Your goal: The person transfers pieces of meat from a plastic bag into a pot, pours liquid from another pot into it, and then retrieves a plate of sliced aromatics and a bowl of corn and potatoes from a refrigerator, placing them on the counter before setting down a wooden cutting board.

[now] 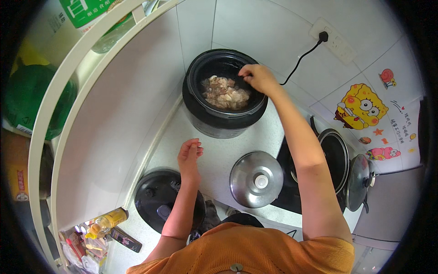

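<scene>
A black electric pressure cooker (222, 128) stands in the corner of the counter with its top off. Pieces of pale and brownish meat (226, 92) lie in liquid in its dark inner pot (208, 70). Over the right side of the pot's rim is my right hand (260, 78), its fingertips pinched together above the inside. Whether something small sits between those fingertips is hidden. My left hand (189, 154) hovers above the counter in front of the cooker, fingers curled in and nothing visible in them. Below it, partly behind my left forearm, lies the cooker's black lid (150, 202).
A steel lid (256, 179) lies near the counter's front edge. To its right, a black pan (330, 161) sits on a dark cooktop (287, 195) beside a glass lid (357, 183). A black cord (297, 65) runs from the wall socket. Bottles and a phone-like object (126, 239) are at lower left, under a white shelf (65, 123).
</scene>
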A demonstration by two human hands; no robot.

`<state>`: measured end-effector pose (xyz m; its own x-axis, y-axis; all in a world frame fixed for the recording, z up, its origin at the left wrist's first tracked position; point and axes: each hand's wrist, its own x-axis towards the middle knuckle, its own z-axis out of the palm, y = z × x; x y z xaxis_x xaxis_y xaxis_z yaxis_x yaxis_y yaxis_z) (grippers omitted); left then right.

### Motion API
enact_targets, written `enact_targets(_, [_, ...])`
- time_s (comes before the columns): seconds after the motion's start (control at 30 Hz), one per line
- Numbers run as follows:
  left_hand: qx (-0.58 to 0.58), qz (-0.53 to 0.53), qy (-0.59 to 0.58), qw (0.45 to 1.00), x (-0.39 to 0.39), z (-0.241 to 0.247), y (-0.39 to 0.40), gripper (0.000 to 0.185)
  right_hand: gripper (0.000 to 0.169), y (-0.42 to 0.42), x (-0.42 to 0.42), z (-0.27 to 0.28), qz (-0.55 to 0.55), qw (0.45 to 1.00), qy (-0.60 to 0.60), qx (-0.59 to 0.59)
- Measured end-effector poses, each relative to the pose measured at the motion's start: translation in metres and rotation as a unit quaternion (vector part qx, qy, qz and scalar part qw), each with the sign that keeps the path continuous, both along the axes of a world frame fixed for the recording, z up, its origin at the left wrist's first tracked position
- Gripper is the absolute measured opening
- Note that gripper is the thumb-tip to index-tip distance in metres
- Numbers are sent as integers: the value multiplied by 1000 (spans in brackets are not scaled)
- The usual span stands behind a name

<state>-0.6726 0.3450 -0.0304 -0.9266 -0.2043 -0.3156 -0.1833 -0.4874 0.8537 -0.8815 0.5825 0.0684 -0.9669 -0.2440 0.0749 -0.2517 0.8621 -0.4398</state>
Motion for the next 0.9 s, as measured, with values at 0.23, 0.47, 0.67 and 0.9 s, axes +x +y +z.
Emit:
enact_targets(0.23, [-11, -4, 10, 1000, -4, -1, -1, 14, 9, 34, 18, -2, -37, 991, -36, -127])
enact_targets(0.47, [-28, 5, 29, 999, -13, 7, -5, 16, 9, 33, 26, -3, -66, 986, -19, -154])
enact_targets(0.67, [-41, 10, 15, 999, -16, 7, -6, 16, 12, 16, 24, -8, -28, 997, -15, -73])
enact_targets(0.9, [-25, 2, 15, 1000, -11, 0, -5, 15, 43, -52, 14, -7, -19, 985, -67, 155])
